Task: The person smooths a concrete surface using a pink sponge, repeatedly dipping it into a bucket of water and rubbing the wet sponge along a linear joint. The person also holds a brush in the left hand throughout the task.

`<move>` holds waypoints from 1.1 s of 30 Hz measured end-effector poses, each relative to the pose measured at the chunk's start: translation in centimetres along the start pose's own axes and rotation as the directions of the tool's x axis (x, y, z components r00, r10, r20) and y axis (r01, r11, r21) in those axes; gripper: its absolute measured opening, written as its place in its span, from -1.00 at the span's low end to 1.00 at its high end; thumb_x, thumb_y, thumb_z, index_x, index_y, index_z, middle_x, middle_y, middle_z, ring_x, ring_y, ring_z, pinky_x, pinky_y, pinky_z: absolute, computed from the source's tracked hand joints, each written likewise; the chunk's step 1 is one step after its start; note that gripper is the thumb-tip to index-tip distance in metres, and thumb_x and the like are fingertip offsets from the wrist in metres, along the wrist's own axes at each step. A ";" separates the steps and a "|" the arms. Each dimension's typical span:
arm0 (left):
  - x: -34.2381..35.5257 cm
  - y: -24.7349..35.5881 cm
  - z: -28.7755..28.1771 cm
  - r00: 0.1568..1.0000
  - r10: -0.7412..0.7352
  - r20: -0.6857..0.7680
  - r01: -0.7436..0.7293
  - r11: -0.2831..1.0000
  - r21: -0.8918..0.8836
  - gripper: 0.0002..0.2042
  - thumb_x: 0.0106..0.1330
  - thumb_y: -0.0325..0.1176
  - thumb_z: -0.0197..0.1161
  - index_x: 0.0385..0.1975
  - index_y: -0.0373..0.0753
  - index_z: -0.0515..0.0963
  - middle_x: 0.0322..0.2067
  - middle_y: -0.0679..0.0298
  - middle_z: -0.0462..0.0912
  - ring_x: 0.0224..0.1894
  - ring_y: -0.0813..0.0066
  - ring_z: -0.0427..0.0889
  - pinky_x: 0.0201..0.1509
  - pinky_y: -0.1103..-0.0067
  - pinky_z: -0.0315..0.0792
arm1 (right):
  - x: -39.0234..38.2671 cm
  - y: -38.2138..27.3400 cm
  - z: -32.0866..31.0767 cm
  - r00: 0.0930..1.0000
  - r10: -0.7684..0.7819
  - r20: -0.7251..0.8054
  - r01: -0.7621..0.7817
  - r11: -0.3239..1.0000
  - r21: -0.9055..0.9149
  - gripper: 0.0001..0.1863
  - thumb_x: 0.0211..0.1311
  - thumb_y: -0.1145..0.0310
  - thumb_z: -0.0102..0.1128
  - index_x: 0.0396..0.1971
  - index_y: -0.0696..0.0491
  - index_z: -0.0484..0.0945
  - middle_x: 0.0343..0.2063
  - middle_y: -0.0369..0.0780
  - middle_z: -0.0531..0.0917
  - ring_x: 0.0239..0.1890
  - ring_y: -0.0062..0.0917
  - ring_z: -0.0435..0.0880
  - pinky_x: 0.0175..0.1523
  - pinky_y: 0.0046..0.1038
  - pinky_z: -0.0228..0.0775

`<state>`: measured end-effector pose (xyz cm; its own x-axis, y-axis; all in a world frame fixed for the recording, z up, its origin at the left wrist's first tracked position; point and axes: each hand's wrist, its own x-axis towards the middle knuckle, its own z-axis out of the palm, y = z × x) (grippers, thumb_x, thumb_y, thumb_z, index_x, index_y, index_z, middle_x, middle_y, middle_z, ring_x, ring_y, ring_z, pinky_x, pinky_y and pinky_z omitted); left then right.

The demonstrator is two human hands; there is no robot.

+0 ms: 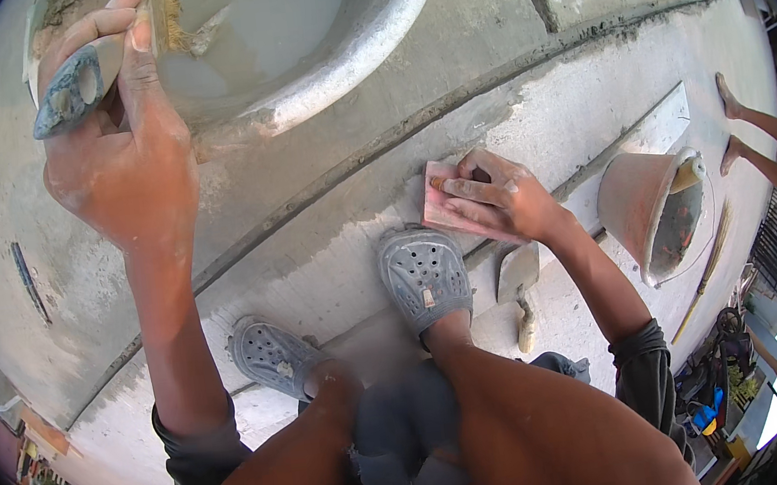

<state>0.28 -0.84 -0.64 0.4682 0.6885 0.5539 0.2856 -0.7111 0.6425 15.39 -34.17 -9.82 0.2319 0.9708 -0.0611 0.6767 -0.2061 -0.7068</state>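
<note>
My left hand (125,157) is raised by the rim of a large round basin (358,59) of murky water. Its fingers are closed around a crusted brush (68,95) with a hole in its grey handle end; yellowish bristles show just beyond the fingers, over the water. Lower down to the right, my right hand (503,196) grips a pinkish rectangular hand float (435,208) that lies against the pale concrete, its handle mostly hidden under the fingers. Just below that hand, a trowel (518,273) with a light handle lies on the surface.
A mortar-stained bucket (633,205) stands tilted to the right, with a thin stick (706,269) beside it. A pale straight board (667,123) lies behind. Another person's legs (768,127) show at the far right. My grey clogs (424,277) stand near a long groove in the concrete.
</note>
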 end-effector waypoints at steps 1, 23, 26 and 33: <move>0.1 -0.1 0.1 1.000 -0.007 -0.015 0.005 0.995 -0.095 -0.89 0.50 -0.52 0.33 -0.06 -0.25 0.70 0.01 0.26 0.82 -0.04 0.62 0.76 0.06 0.63 0.63 | 0.3 -2.1 -1.2 0.997 0.075 0.026 -0.079 0.976 0.205 -0.75 0.30 0.29 0.50 -0.05 -0.02 0.84 -0.17 -0.18 0.68 -0.17 -0.37 0.72 -0.06 -0.35 0.63; 1.0 -0.2 -0.8 0.995 0.056 0.082 -0.039 0.980 -0.197 -0.87 0.51 -0.61 0.22 -0.09 -0.21 0.57 0.05 0.16 0.79 0.11 0.33 0.79 0.16 0.44 0.69 | 6.6 -10.1 -9.2 0.988 0.154 -0.002 -0.099 0.642 0.761 -0.69 0.60 0.16 0.23 0.01 0.08 0.76 -0.18 -0.27 0.78 -0.17 -0.66 0.71 0.01 -0.50 0.58; 1.1 0.4 -0.6 0.993 -0.003 0.116 0.018 0.991 -0.130 -0.91 0.50 -0.56 0.26 -0.12 -0.21 0.62 0.00 0.29 0.82 0.04 0.41 0.82 0.12 0.49 0.69 | -0.6 -4.1 -9.2 0.893 0.425 0.145 -0.378 0.538 0.753 -0.67 0.54 0.18 0.32 0.05 0.12 0.76 -0.16 -0.24 0.81 -0.13 -0.63 0.73 0.06 -0.45 0.59; 0.8 -0.2 -0.8 0.998 -0.008 0.061 0.005 0.999 0.039 -0.94 0.56 -0.46 0.25 -0.08 -0.19 0.63 -0.02 0.36 0.84 -0.13 0.61 0.76 -0.01 0.60 0.62 | 1.3 -1.4 -9.0 0.780 0.613 0.127 -0.622 0.736 0.265 -0.66 0.45 0.15 0.43 -0.06 0.15 0.81 -0.32 -0.25 0.82 -0.24 -0.65 0.71 -0.06 -0.48 0.57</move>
<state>-0.05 -0.03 0.05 0.5160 0.6841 0.5156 0.3205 -0.7123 0.6244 21.02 -33.70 -2.60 0.5066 0.6463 -0.5707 0.1688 -0.7234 -0.6694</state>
